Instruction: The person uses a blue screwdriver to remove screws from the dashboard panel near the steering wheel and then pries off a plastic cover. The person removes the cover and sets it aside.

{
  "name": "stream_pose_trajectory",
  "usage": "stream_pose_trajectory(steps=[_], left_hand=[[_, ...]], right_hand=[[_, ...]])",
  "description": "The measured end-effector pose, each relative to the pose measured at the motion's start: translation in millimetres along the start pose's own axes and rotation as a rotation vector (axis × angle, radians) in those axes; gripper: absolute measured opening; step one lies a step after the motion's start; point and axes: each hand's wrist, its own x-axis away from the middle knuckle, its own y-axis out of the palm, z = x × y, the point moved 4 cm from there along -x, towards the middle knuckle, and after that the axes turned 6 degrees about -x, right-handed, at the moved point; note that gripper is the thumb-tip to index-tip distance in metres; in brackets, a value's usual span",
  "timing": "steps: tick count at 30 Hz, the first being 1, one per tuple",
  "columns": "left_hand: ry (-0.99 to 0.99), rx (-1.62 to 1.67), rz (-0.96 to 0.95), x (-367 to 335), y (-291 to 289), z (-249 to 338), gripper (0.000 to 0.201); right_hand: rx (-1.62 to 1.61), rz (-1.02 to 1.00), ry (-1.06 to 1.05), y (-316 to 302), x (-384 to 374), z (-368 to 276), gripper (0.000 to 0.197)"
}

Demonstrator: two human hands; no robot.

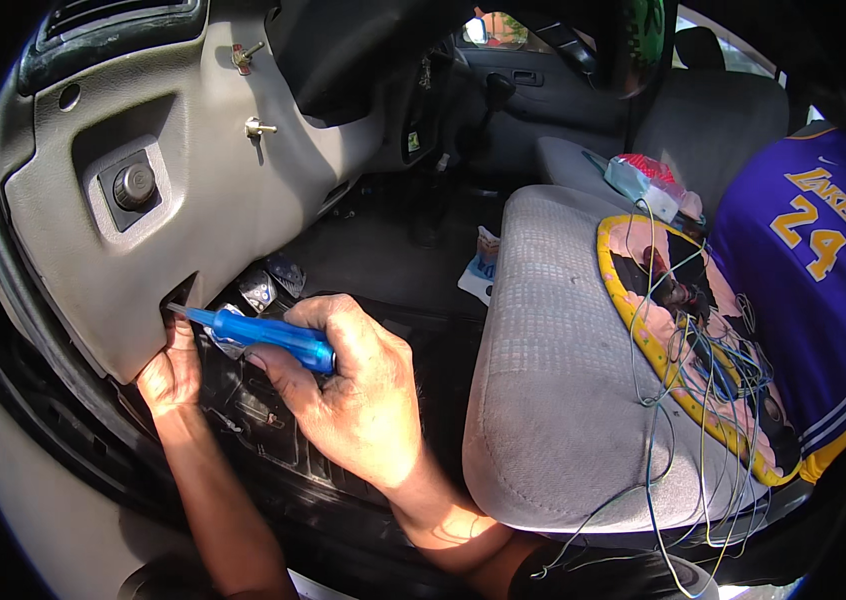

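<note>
My right hand is closed around the blue see-through handle of a screwdriver. The tool points left, its tip at a small rectangular opening low in the beige dashboard panel. Beneath that panel's lower edge, my left hand reaches up with its palm side showing. Its fingers go in behind the panel near the screwdriver's tip, so what they touch is hidden.
Two toggle switches and a round black knob stick out of the panel. Metal pedals sit behind my hands. On the grey seat, loose wires lie tangled over a yellow-edged cloth, beside a purple jersey.
</note>
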Motion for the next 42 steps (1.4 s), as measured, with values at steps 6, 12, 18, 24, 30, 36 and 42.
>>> stream_pose_trajectory(steps=[6, 12, 18, 24, 30, 36, 42], left_hand=[[-0.002, -0.007, 0.054, 11.8, 43.1, -5.1, 0.040], [0.018, -0.050, 0.059, 1.2, 9.2, 0.8, 0.041], [0.036, -0.032, -0.014, -3.7, 9.5, 0.9, 0.041], [-0.038, 0.072, -0.038, 10.8, 51.8, -4.6, 0.043], [-0.058, 0.055, -0.004, -2.1, -0.8, 3.2, 0.042], [0.017, -0.100, 0.029, 6.6, 15.6, 12.3, 0.035], [-0.046, -0.003, 0.066, 23.3, 68.1, -4.0, 0.030]], right_hand=[[-0.267, 0.069, -0.035, -2.9, -5.4, -10.4, 0.032], [-0.172, -0.017, 0.149, 4.3, -1.9, 1.1, 0.030], [-0.103, 0.076, -0.118, 3.4, -3.3, -2.8, 0.036], [-0.226, 0.091, -0.207, -1.9, -5.8, -11.1, 0.034], [-0.129, -0.025, -0.029, 6.6, 6.2, -7.9, 0.047], [-0.163, 0.087, -0.181, 7.9, -1.4, -15.4, 0.030], [-0.201, 0.014, -0.025, -3.1, -1.5, -10.0, 0.037]])
